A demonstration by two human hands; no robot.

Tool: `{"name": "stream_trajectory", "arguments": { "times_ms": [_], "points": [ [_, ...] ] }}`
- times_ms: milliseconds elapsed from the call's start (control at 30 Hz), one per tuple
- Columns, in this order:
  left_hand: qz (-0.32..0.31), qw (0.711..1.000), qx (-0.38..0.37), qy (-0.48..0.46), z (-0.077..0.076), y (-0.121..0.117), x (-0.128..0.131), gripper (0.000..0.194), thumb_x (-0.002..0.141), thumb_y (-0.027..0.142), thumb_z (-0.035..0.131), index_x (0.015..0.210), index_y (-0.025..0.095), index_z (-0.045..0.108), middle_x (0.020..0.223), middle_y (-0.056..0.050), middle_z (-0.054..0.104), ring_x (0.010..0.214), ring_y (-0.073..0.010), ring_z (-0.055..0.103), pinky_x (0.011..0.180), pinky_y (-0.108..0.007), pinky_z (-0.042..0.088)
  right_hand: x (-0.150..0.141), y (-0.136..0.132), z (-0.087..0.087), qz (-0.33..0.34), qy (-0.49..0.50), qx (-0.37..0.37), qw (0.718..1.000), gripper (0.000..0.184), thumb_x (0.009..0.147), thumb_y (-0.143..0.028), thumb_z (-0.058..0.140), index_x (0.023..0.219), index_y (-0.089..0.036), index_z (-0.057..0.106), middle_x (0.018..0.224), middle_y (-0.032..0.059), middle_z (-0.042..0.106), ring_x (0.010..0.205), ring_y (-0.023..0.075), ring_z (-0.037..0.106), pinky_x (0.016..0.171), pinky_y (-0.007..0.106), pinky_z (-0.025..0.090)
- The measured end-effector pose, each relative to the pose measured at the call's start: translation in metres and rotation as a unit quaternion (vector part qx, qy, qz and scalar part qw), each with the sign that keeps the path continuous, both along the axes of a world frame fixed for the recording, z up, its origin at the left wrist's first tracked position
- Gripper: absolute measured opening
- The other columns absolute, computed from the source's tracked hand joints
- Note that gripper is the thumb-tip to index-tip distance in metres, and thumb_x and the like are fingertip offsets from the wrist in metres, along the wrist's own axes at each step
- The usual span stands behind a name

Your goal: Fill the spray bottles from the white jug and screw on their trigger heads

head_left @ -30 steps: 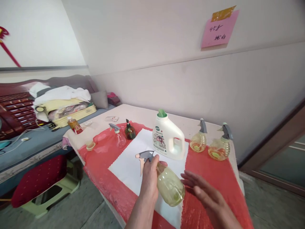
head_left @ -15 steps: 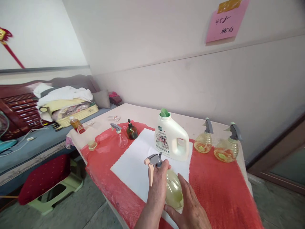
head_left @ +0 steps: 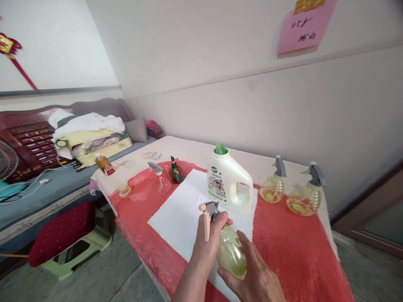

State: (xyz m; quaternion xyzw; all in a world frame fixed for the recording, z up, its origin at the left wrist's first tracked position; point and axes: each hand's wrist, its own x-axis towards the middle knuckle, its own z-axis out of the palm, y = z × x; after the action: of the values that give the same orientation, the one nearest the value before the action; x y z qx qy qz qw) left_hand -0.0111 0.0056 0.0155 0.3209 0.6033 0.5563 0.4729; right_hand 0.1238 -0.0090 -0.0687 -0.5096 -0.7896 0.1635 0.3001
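Observation:
I hold a clear yellowish spray bottle [head_left: 231, 253] above the near edge of the table, tilted with its grey head and peach trigger pointing left. My left hand [head_left: 209, 243] is wrapped round the bottle's neck just under the trigger head. My right hand [head_left: 255, 274] cups the round body from below and the right. Under them lies a white cloth [head_left: 182, 209] on a red bubble-wrap sheet [head_left: 292, 247].
A white detergent jug [head_left: 228, 180] with a green cap stands behind the cloth. Two yellowish spray bottles [head_left: 273, 186] [head_left: 304, 197] stand at right. A small clear sprayer [head_left: 161, 178], a dark pump bottle [head_left: 175, 172] and a small cup [head_left: 124, 191] stand at left. A cluttered bed [head_left: 47, 176] lies further left.
My right hand came from open and apart to cupping the bottle's body. The bottle turned so its trigger hangs down, and both hands shifted a little right.

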Motion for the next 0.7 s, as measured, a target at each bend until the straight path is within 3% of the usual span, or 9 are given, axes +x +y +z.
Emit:
{"name": "stream_trajectory", "arguments": {
  "times_ms": [133, 233, 367, 533, 600, 700],
  "points": [
    [-0.058, 0.998, 0.019, 0.001, 0.007, 0.001, -0.008, 0.038, 0.081, 0.055, 0.062, 0.084, 0.017, 0.066, 0.090, -0.011, 0.072, 0.086, -0.0246, 0.063, 0.078, -0.034, 0.043, 0.001, -0.002, 0.016, -0.012, 0.048, -0.151, 0.987, 0.082, 0.070, -0.050, 0.063, 0.139, -0.017, 0.035, 0.122, 0.0153, 0.062, 0.098, 0.0335, 0.067, 0.079, 0.047, 0.057],
    [-0.106, 0.991, 0.039, -0.074, 0.009, 0.005, -0.012, 0.039, 0.081, 0.055, 0.064, 0.086, 0.016, 0.065, 0.093, -0.011, 0.071, 0.078, -0.0212, 0.062, 0.071, -0.031, 0.043, 0.002, -0.002, 0.030, -0.015, 0.115, -0.236, 0.965, 0.088, 0.065, -0.056, 0.064, 0.139, -0.019, 0.036, 0.126, 0.0135, 0.060, 0.104, 0.0335, 0.064, 0.087, 0.049, 0.053],
    [-0.136, 0.968, 0.057, -0.203, 0.009, 0.009, -0.012, 0.038, 0.080, 0.049, 0.067, 0.095, 0.014, 0.063, 0.097, -0.012, 0.069, 0.074, -0.0175, 0.061, 0.070, -0.029, 0.044, 0.006, -0.002, 0.044, 0.026, 0.221, -0.293, 0.930, 0.090, 0.067, -0.062, 0.066, 0.139, -0.018, 0.036, 0.123, 0.0121, 0.060, 0.107, 0.0290, 0.061, 0.090, 0.042, 0.051],
    [-0.128, 0.956, 0.054, -0.257, 0.008, 0.009, -0.009, 0.030, 0.084, 0.042, 0.064, 0.096, 0.015, 0.061, 0.095, -0.012, 0.069, 0.075, -0.0188, 0.063, 0.068, -0.031, 0.046, 0.010, -0.001, 0.055, 0.078, 0.318, -0.326, 0.887, 0.085, 0.071, -0.062, 0.067, 0.138, -0.018, 0.037, 0.123, 0.0103, 0.060, 0.111, 0.0258, 0.059, 0.092, 0.037, 0.050],
    [-0.128, 0.958, 0.051, -0.252, 0.007, 0.009, -0.009, 0.031, 0.083, 0.043, 0.065, 0.095, 0.015, 0.061, 0.097, -0.013, 0.069, 0.074, -0.0187, 0.063, 0.068, -0.031, 0.046, 0.010, -0.003, 0.056, 0.084, 0.317, -0.323, 0.888, 0.081, 0.073, -0.060, 0.065, 0.137, -0.019, 0.039, 0.120, 0.0095, 0.061, 0.109, 0.0256, 0.060, 0.089, 0.037, 0.051],
    [-0.121, 0.968, 0.035, -0.219, 0.006, 0.010, -0.009, 0.034, 0.081, 0.047, 0.067, 0.093, 0.016, 0.062, 0.098, -0.012, 0.070, 0.073, -0.0178, 0.062, 0.069, -0.031, 0.046, 0.006, -0.005, 0.053, 0.029, 0.224, -0.286, 0.931, 0.082, 0.069, -0.051, 0.067, 0.138, -0.019, 0.038, 0.120, 0.0104, 0.061, 0.102, 0.0282, 0.063, 0.086, 0.043, 0.052]
  ]
}}
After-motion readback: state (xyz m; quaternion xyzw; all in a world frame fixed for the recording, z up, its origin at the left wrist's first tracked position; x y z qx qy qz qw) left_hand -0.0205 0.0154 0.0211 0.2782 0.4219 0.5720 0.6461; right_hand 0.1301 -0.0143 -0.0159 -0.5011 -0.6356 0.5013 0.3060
